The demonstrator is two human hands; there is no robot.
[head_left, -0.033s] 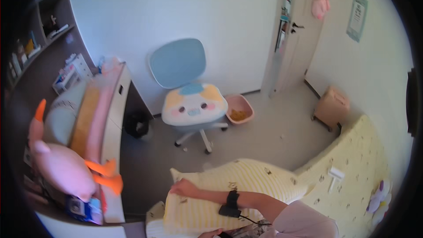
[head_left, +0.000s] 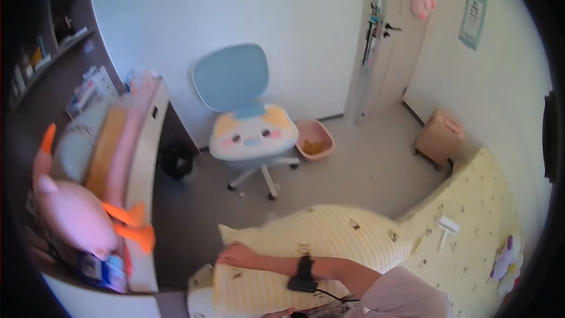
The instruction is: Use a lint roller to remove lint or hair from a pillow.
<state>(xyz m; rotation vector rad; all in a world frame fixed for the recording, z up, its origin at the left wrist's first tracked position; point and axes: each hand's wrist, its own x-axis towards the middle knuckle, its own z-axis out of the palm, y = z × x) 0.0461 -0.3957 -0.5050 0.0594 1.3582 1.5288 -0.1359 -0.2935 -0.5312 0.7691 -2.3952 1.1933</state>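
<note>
A yellow-and-white striped pillow (head_left: 329, 229) with small printed figures lies across the near edge of the bed. My right arm reaches over it from the lower right, with a black device strapped on the forearm. At the pillow's left end, my right hand (head_left: 238, 255) is closed on its edge, fingers curled into the cloth. Only part of my left hand (head_left: 280, 314) shows at the bottom edge, beside the pillow's near side; its fingers are mostly cut off. A white lint roller (head_left: 447, 229) lies on the yellow bedding (head_left: 471, 200) to the right.
Left stands a desk (head_left: 147, 159) with a pink plush bird (head_left: 76, 215) on it. Beyond the bed are a blue swivel chair (head_left: 253, 135), a pink basin (head_left: 321, 150), a black bin (head_left: 176, 162) and a tan suitcase (head_left: 438, 135). A flower-shaped cushion (head_left: 507, 265) lies far right.
The whole view has shifted slightly, so the room appears a little further left and up. My right hand stays at the pillow's left end, its fingers looking more tightly curled.
</note>
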